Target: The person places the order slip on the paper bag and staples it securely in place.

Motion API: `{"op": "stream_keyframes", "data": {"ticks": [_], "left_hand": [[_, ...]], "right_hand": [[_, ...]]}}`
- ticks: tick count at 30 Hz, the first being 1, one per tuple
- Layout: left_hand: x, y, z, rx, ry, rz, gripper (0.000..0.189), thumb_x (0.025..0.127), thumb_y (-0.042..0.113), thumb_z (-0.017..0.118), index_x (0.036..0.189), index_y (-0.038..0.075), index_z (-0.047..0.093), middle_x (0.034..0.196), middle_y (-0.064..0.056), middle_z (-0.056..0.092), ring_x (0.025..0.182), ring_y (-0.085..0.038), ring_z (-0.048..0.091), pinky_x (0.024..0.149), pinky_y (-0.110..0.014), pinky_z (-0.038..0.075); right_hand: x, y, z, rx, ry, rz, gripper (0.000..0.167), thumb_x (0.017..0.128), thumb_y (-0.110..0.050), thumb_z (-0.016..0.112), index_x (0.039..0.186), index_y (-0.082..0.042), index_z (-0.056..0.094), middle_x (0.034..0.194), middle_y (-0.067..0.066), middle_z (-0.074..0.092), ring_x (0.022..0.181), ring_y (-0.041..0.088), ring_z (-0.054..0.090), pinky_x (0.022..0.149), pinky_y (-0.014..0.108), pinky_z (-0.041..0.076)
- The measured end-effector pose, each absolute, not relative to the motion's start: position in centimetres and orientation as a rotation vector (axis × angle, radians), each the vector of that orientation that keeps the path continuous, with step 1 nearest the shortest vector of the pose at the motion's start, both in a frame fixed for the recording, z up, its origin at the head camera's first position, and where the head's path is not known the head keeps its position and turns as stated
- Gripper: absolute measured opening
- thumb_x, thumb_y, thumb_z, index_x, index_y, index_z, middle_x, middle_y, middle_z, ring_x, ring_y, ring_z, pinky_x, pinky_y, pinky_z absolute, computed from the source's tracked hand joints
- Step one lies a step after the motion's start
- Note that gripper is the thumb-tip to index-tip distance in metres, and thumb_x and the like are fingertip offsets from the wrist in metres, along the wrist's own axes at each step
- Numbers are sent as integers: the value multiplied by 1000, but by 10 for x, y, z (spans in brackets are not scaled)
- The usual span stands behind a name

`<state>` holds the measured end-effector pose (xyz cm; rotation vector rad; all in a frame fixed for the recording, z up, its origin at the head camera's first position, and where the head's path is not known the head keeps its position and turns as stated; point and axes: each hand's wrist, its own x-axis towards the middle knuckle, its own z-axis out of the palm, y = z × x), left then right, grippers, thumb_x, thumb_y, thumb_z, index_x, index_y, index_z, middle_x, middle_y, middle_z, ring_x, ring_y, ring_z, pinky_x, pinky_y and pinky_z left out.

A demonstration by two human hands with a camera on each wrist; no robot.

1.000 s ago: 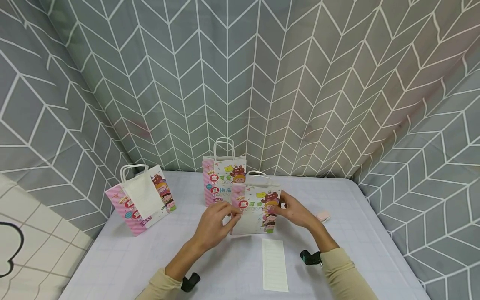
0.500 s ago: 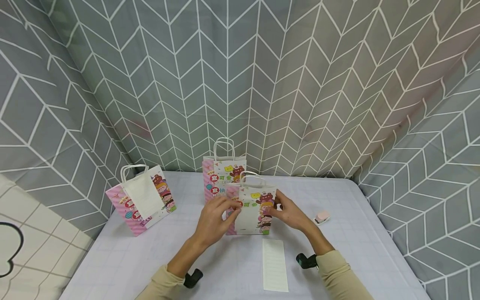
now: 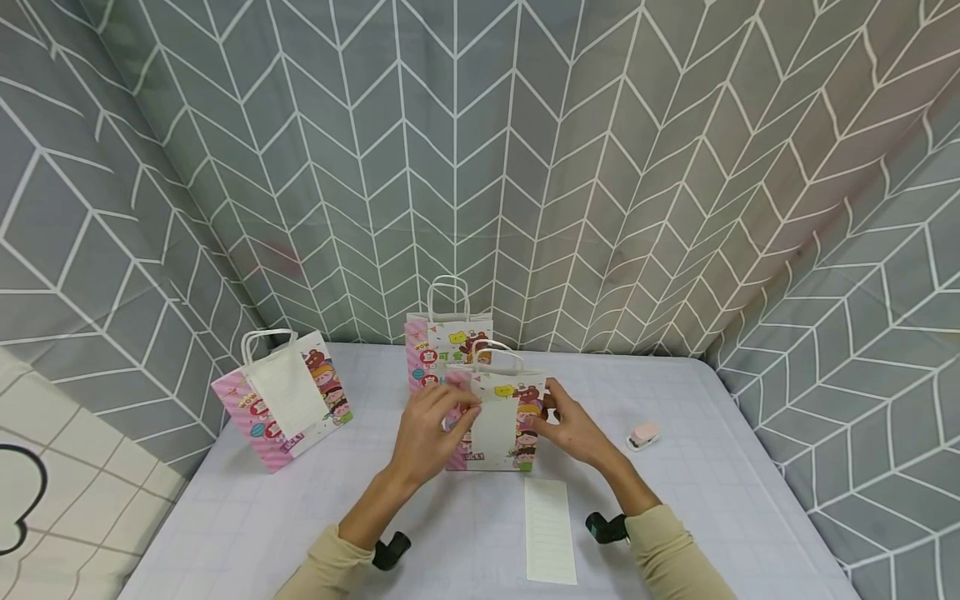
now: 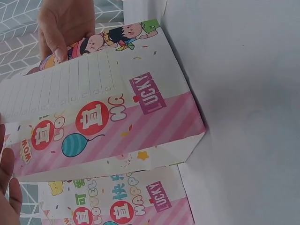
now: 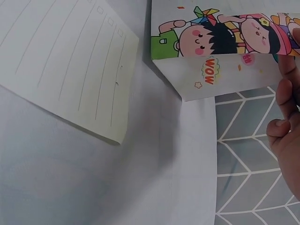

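A pink-and-white paper gift bag (image 3: 459, 457) with cartoon figures and a white twisted handle stands upright in the middle of the table. Against its front lies a lined checklist slip (image 3: 495, 433), its lines and small boxes clear in the left wrist view. At the slip's upper left corner, thumb and forefinger of my left hand (image 3: 426, 429) pinch it. My right hand (image 3: 576, 425) grips the bag's right side, thumb on the front, other fingers partly hidden behind. The right wrist view shows the bag's side panel (image 5: 225, 77) near that hand.
A second gift bag (image 3: 417, 342) stands close behind. Far left, a third bag (image 3: 247, 408) has a blank-looking slip (image 3: 288, 392) on its front. Another lined slip (image 3: 551, 533) lies nearer me. To the right sits a small pink stapler (image 3: 643, 434). Patterned curtains surround the table.
The held bag has shifted slightly left, my right hand moving with it. The slip on its front sits higher against the bag. The pink stapler, partly covered before, now shows fully.
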<state>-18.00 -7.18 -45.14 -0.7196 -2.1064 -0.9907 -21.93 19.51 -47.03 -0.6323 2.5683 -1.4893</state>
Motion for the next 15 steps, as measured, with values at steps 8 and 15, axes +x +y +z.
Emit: {"op": "stream_keyframes", "data": {"ticks": [8, 15], "left_hand": [[-185, -72, -448, -678, -2074, -1013, 12, 87, 16, 80, 99, 14, 76, 92, 6, 72, 88, -15, 60, 81, -34, 43], [-190, -71, -448, -639, -2026, -995, 13, 87, 17, 80, 98, 15, 75, 91, 5, 73, 93, -16, 59, 84, -37, 39]], "right_hand": [[-219, 192, -473, -697, 2641, -1493, 46, 95, -30, 70, 129, -23, 41, 98, -1, 67, 92, 22, 53, 82, 48, 40], [-220, 189, -476, -778, 2676, -1499, 48, 95, -25, 70, 133, -23, 40, 98, -1, 67, 90, 23, 53, 77, 48, 43]]}}
